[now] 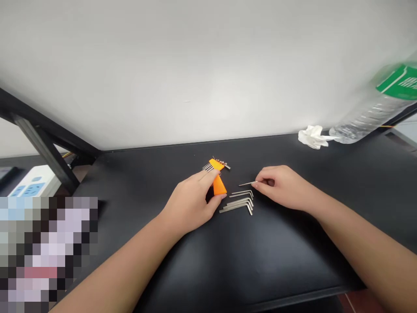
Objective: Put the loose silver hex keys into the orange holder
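My left hand (194, 198) grips an orange hex key holder (220, 186) between thumb and fingers. Several hex keys (209, 167) stick out at the holder's far end, beyond my fingers. My right hand (276, 184) pinches a thin hex key (246, 184) between thumb and forefinger, its straight end pointing left just above the table. Below that key, several loose L-shaped hex keys (239, 203) lie in a near-parallel row between my hands, with their short bent ends at the right. Part of the orange holder is hidden behind my left fingers.
The black tabletop (228, 261) meets a pale wall (195, 78). At the back right stand a crumpled white tissue (313, 137) and a clear plastic bottle (368, 115) with a green label. A black metal frame (48, 143) and a white power strip (35, 184) are at left, beside a blurred-out patch.
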`<action>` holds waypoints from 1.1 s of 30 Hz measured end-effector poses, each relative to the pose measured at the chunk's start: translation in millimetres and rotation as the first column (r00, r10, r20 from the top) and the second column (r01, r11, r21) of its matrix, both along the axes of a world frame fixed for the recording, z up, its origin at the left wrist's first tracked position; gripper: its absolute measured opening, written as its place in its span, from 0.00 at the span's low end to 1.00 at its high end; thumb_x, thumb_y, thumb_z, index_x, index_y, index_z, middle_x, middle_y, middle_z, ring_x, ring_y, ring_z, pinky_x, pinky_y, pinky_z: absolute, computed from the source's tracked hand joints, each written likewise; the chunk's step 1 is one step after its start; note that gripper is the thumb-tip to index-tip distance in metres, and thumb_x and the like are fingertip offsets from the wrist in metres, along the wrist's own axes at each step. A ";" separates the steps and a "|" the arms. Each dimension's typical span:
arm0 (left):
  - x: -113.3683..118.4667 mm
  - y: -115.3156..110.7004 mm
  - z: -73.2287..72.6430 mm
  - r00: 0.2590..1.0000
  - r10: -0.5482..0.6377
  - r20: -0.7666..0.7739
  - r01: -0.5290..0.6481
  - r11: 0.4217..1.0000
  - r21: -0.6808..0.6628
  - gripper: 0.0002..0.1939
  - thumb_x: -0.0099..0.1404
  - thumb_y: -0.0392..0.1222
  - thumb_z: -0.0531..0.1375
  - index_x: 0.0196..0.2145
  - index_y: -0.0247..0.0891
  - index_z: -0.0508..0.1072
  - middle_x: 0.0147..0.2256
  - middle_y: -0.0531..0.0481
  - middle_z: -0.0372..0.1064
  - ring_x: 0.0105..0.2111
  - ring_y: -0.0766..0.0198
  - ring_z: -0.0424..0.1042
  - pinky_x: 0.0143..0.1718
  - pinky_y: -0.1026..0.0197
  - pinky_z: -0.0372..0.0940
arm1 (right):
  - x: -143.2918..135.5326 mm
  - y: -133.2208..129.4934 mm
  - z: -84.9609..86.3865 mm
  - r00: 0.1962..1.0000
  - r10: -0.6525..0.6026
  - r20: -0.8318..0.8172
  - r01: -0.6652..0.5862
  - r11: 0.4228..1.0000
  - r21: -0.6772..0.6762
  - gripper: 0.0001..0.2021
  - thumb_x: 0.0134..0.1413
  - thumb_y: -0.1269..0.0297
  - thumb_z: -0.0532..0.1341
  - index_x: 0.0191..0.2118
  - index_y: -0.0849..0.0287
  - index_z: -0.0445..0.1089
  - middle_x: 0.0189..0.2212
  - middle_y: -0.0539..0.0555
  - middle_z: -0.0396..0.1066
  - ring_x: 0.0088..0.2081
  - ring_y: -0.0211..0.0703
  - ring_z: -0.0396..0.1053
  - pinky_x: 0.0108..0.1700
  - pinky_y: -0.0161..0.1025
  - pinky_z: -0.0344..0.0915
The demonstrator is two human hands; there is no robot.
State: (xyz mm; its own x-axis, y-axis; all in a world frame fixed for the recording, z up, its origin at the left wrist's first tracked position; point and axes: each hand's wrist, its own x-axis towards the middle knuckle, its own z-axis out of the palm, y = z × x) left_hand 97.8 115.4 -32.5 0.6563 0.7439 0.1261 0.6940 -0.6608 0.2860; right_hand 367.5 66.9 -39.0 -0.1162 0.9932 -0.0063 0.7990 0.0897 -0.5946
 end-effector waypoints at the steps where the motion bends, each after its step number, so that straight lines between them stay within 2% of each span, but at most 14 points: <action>1: 0.2 -0.2 0.0 1.000 0.002 0.001 -0.002 1.000 -0.003 0.23 0.69 0.48 0.60 0.60 0.45 0.68 0.42 0.49 0.74 0.43 0.56 0.74 0.39 0.58 0.68 | 3.8 1.0 -1.1 0.997 -0.004 0.074 0.004 1.000 0.005 0.14 0.62 0.58 0.62 0.27 0.56 0.71 0.27 0.49 0.70 0.29 0.40 0.66 0.31 0.39 0.60; 3: 0.6 -1.0 -0.1 1.000 -0.003 -0.003 0.003 1.000 -0.006 0.24 0.69 0.48 0.60 0.61 0.45 0.67 0.43 0.48 0.74 0.44 0.56 0.75 0.40 0.58 0.68 | 9.4 1.9 -3.3 0.986 -0.036 0.164 0.028 0.998 0.054 0.12 0.61 0.57 0.63 0.29 0.56 0.72 0.31 0.51 0.71 0.31 0.42 0.68 0.33 0.40 0.62; 5: 0.9 -1.5 0.1 1.000 -0.003 -0.008 0.003 1.000 -0.010 0.25 0.69 0.48 0.60 0.62 0.45 0.67 0.44 0.48 0.74 0.44 0.56 0.75 0.40 0.58 0.68 | 10.9 0.9 -5.1 0.985 -0.025 0.169 0.007 0.995 0.104 0.08 0.61 0.58 0.63 0.38 0.56 0.75 0.37 0.53 0.72 0.34 0.42 0.69 0.37 0.41 0.65; 8: 0.9 -1.5 1.0 1.000 0.002 0.003 -0.002 1.000 -0.014 0.26 0.69 0.48 0.61 0.63 0.46 0.66 0.44 0.48 0.74 0.44 0.56 0.75 0.41 0.58 0.69 | 3.5 -3.7 -6.1 0.985 0.134 0.105 -0.147 0.981 0.128 0.10 0.64 0.61 0.61 0.48 0.56 0.75 0.45 0.56 0.71 0.38 0.42 0.70 0.42 0.42 0.69; 11: 1.4 -1.8 1.2 1.000 -0.004 0.009 0.004 1.000 -0.019 0.26 0.69 0.48 0.61 0.63 0.46 0.66 0.44 0.48 0.75 0.43 0.56 0.75 0.42 0.57 0.70 | -10.9 -10.3 -5.1 0.958 0.279 0.068 -0.286 0.950 0.127 0.09 0.66 0.66 0.59 0.48 0.55 0.75 0.44 0.56 0.70 0.41 0.44 0.70 0.45 0.43 0.69; 15: 3.2 -5.0 -1.1 0.998 -0.058 0.035 0.059 0.998 -0.029 0.26 0.69 0.47 0.61 0.63 0.42 0.66 0.44 0.47 0.76 0.42 0.56 0.76 0.44 0.56 0.71 | -23.2 -16.6 -3.1 0.933 0.357 0.050 -0.360 0.916 0.175 0.12 0.63 0.73 0.58 0.48 0.55 0.74 0.43 0.56 0.71 0.44 0.47 0.69 0.46 0.46 0.69; 19: 7.0 -11.4 -1.9 0.981 -0.152 0.118 0.156 0.987 -0.031 0.26 0.69 0.49 0.61 0.62 0.41 0.65 0.46 0.46 0.76 0.42 0.57 0.76 0.45 0.55 0.70 | -26.3 -15.9 -2.5 0.953 0.304 -0.016 -0.282 0.901 0.329 0.12 0.65 0.72 0.58 0.51 0.55 0.71 0.45 0.57 0.73 0.46 0.49 0.70 0.48 0.47 0.68; 22: 10.3 -16.0 0.4 0.975 -0.182 0.125 0.193 0.977 -0.086 0.23 0.69 0.48 0.62 0.59 0.43 0.65 0.45 0.48 0.75 0.40 0.58 0.75 0.43 0.56 0.69 | -29.8 -13.3 -3.2 0.955 0.293 -0.046 -0.255 0.890 0.378 0.08 0.68 0.69 0.58 0.48 0.55 0.72 0.44 0.56 0.74 0.45 0.46 0.71 0.47 0.44 0.67; 26: 13.0 -18.6 3.0 0.975 -0.196 0.101 0.208 0.971 -0.121 0.16 0.68 0.47 0.62 0.51 0.42 0.67 0.40 0.50 0.74 0.37 0.59 0.73 0.40 0.56 0.67 | -35.0 -12.1 -4.3 0.947 0.320 0.011 -0.301 0.877 0.376 0.08 0.70 0.68 0.56 0.41 0.56 0.72 0.38 0.54 0.75 0.40 0.44 0.71 0.44 0.43 0.63; 28: 13.0 -17.6 2.9 0.974 -0.210 0.089 0.219 0.970 -0.107 0.14 0.69 0.46 0.62 0.49 0.42 0.68 0.40 0.50 0.74 0.38 0.59 0.72 0.40 0.55 0.67 | -35.8 -12.7 -4.0 0.949 0.314 -0.014 -0.286 0.881 0.378 0.08 0.68 0.70 0.57 0.37 0.57 0.72 0.33 0.52 0.73 0.36 0.42 0.69 0.41 0.42 0.62; 30: 11.6 -14.9 2.1 0.976 -0.205 0.080 0.210 0.975 -0.066 0.13 0.69 0.45 0.61 0.50 0.42 0.68 0.43 0.49 0.75 0.41 0.57 0.73 0.43 0.54 0.68 | -34.6 -12.6 -3.3 0.958 0.272 -0.092 -0.220 0.900 0.376 0.07 0.63 0.72 0.58 0.34 0.58 0.71 0.30 0.51 0.71 0.33 0.40 0.67 0.38 0.40 0.61; 33: 6.6 -8.1 0.1 0.989 -0.136 0.063 0.135 0.991 0.014 0.18 0.68 0.44 0.62 0.54 0.41 0.69 0.49 0.45 0.74 0.48 0.53 0.73 0.48 0.52 0.68 | -28.0 -8.7 -3.5 0.971 0.149 -0.189 -0.085 0.947 0.310 0.07 0.58 0.74 0.59 0.30 0.58 0.70 0.28 0.49 0.69 0.29 0.38 0.65 0.33 0.37 0.60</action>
State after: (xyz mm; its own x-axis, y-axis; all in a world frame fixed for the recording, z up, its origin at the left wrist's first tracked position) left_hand 104.4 107.3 -32.4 0.7415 0.6471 0.1775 0.5783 -0.7504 0.3202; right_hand 339.6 58.2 -42.5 -0.1987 0.9249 0.3243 0.6339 0.3736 -0.6771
